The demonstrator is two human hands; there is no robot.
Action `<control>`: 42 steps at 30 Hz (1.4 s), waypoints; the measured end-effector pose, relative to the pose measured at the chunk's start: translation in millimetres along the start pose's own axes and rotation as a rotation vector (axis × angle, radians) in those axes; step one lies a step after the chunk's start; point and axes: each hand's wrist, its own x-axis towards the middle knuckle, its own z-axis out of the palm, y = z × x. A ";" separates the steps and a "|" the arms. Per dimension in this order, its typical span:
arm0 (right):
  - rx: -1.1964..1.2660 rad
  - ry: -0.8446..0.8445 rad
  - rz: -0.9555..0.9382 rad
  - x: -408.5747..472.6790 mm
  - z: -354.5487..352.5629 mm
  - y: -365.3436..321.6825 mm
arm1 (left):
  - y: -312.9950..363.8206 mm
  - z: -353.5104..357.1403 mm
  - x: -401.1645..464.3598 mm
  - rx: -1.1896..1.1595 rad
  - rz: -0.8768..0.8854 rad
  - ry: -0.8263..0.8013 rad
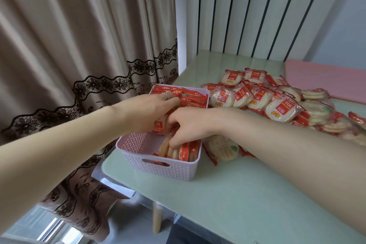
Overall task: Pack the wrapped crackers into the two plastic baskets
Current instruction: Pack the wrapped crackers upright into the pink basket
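A pale lilac plastic basket stands at the table's left edge, with wrapped crackers standing on edge inside it. Just behind it a second basket is filled with red-wrapped crackers. My left hand, a ring on one finger, reaches over the near basket and rests against the upright packets at its far end. My right hand dips into the same basket, fingers pinched on a wrapped cracker among the standing row. A big pile of wrapped crackers lies on the table to the right.
The pale green table ends just left of the baskets, with a lace-trimmed curtain beyond. One packet lies flat beside the near basket. A pink cloth covers the far right corner.
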 end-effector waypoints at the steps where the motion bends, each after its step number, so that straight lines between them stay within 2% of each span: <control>1: -0.009 0.011 -0.003 -0.1 0.0 0.5 | 0.9 3.3 -0.6 0.052 0.013 0.039; 3: -0.012 0.025 -0.009 -0.6 0.1 1.3 | -1.3 8.8 -3.8 0.190 -0.004 0.131; 6: -0.005 0.034 -0.004 1.0 -0.3 2.5 | -6.4 14.1 -7.4 0.326 -0.163 0.197; 13: -0.011 0.053 -0.013 1.8 -0.4 -0.3 | -9.0 24.2 -9.9 0.364 -0.256 0.197; 15: 0.001 0.087 -0.007 3.5 0.5 1.2 | -10.9 21.4 -13.9 0.295 -0.280 0.222; 18: 0.017 0.169 0.013 6.5 -0.9 3.2 | -8.2 1.2 -22.1 -0.088 -0.304 0.242; 20: 0.017 0.232 0.020 8.1 -2.5 4.9 | -7.0 -16.9 -27.9 -0.354 -0.326 0.100; 22: 0.030 0.277 0.031 9.0 -2.7 6.6 | -6.6 -28.8 -35.8 -0.520 -0.328 -0.072; 24: 0.045 0.304 0.032 9.5 -1.4 7.8 | -7.3 -29.9 -40.7 -0.466 -0.286 -0.115; 27: 0.091 0.342 0.037 10.0 0.9 8.4 | -11.2 -19.1 -40.3 -0.291 -0.252 -0.042; 30: 0.147 0.318 0.047 5.8 -1.6 6.9 | -15.5 -11.1 -38.7 -0.355 -0.209 0.070; 34: 0.222 0.206 0.065 0.4 -6.0 6.0 | -18.7 -13.1 -39.8 -0.465 -0.172 0.140; 39: 0.416 0.078 0.071 -3.4 -10.1 0.7 | -13.8 -19.7 -40.7 -0.475 -0.032 0.266; 42: 0.625 0.074 0.054 -1.8 -11.5 -3.9 | -11.8 -22.9 -42.0 -0.469 -0.013 0.335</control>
